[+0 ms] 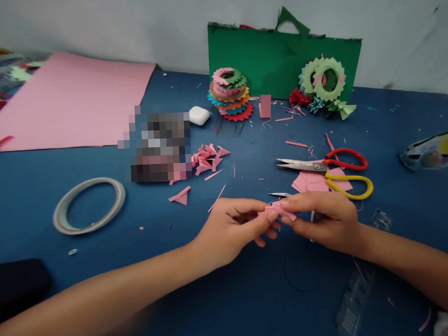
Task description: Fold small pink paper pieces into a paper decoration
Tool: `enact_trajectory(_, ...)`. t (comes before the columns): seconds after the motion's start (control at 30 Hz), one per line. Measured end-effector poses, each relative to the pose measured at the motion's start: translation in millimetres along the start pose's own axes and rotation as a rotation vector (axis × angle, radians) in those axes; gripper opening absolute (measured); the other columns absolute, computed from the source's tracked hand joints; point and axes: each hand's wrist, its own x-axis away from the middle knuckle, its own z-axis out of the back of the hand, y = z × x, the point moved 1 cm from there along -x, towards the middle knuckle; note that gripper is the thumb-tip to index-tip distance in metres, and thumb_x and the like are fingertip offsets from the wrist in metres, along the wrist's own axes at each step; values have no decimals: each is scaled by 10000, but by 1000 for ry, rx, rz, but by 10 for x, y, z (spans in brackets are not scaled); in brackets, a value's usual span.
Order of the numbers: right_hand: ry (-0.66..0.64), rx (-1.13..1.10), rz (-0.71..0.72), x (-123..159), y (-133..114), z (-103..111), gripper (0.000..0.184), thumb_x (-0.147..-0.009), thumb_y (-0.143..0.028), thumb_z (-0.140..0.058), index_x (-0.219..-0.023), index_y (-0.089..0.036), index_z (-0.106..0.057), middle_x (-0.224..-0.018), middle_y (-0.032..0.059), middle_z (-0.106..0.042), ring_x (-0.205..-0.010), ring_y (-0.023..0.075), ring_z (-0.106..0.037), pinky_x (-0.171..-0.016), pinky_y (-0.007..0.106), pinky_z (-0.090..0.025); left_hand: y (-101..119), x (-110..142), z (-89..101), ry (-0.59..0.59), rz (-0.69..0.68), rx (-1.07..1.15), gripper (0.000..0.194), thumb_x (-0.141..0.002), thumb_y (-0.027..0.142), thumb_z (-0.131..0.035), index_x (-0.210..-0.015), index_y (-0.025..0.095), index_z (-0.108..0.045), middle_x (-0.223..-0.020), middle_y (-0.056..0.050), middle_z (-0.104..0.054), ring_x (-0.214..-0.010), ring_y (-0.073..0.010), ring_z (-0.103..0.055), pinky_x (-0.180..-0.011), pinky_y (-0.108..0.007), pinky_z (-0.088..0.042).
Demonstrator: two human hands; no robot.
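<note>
Both my hands meet over the blue table (252, 295) near its front. My left hand (232, 229) and my right hand (322, 218) pinch the same small folded pink paper piece (281, 210) between thumbs and fingertips. Just behind them lie red-and-yellow-handled scissors (331, 170) on pink paper squares (311, 181). A heap of folded pink paper pieces (207, 159) sits behind my left hand, with one more folded piece (180, 195) closer.
A tape roll (89, 204) lies at the left, a big pink sheet (68, 100) behind it. At the back stand a green card (275, 62), a stack of coloured paper rings (231, 93), a green paper wreath (324, 79) and a white case (199, 115). Paper scraps are scattered about.
</note>
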Motion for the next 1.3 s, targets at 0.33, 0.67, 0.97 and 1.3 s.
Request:
enact_trajectory(0.33, 106, -238, -486, 11, 4, -101, 116, -778, -182, -667, -888, -193, -635, -807, 14, -676, -721, 120, -667, -635, 207, -578, -46, -15, 9, -26, 12, -67, 228, -867, 306, -563, -960, 153, -704, -788, -55, -705, -669, -140, -677, -471, -155, -567)
enact_trajectory(0.67, 159, -134, -481, 27, 38, -143, 168, -746, -160, -676, -903, -202, -636, -784, -1, -677, -660, 110, -659, -567, 193, -557, -72, -24, -3, -5, -59, -225, 216, -878, 270, -543, -948, 143, -704, -756, -49, -698, -634, -126, -665, -483, -160, -560)
enact_trajectory(0.97, -59, 101, 1, -9, 66, 45, 223, -774, -115, -667, -984, -188, -673, -938, 48, -722, -848, 147, -681, -784, 267, -555, -16, -59, 155, 40, -718, -749, 137, -772, 88, -659, -903, 120, -683, -768, -47, -734, -626, -111, -674, -585, -165, -540)
enact_trajectory(1.3, -158, 388, 458, 35, 116, 169, 172, -804, -64, -615, -958, -127, -660, -924, 65, -722, -999, 183, -639, -846, 301, -535, 21, -10, 269, -4, -1145, -1178, 97, -806, 151, -647, -901, 163, -663, -890, 9, -746, -766, -133, -702, -677, -215, -556)
